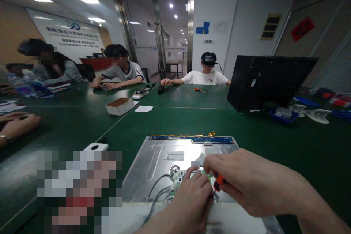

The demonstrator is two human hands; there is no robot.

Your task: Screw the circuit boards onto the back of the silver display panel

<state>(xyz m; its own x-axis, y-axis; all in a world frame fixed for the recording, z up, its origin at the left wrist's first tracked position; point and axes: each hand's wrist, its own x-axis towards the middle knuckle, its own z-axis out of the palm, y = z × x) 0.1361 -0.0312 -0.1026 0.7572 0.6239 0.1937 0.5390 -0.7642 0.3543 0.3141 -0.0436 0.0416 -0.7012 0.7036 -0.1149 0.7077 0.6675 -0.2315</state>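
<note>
**Both hands at a small circuit board on a bare metal panel**

At far left another person's forearm (pixel 16 124) rests on the dark green table (pixel 287 153), apart from the work. Nearer the middle, a small white rounded device (pixel 95 147) lies on the table just beside the flat silver sheet-metal panel (pixel 164 157), which lies face down in front of the person, a narrow blue circuit strip (pixel 192 139) along its far edge. Grey wires (pixel 157 190) curl across the panel toward a small green circuit board (pixel 177 178) near its lower middle.

The left hand (pixel 189 201) lies on the panel with its fingertips curled down on that board's right end; whether it pinches anything cannot be told. Touching it from the right, the right hand (pixel 246 182) is closed around an orange-and-black handled tool (pixel 219 182), probably a screwdriver, whose tip is hidden between the two hands.

The risk, as I judge it: the hidden tip could slip off its seat and gouge the board or a fingertip pressed so close by. The wires could also snag if the board shifts.

Farther right, a black monitor shell (pixel 268 80) stands upright well behind, with a blue tray (pixel 283 116) at its foot.
</note>
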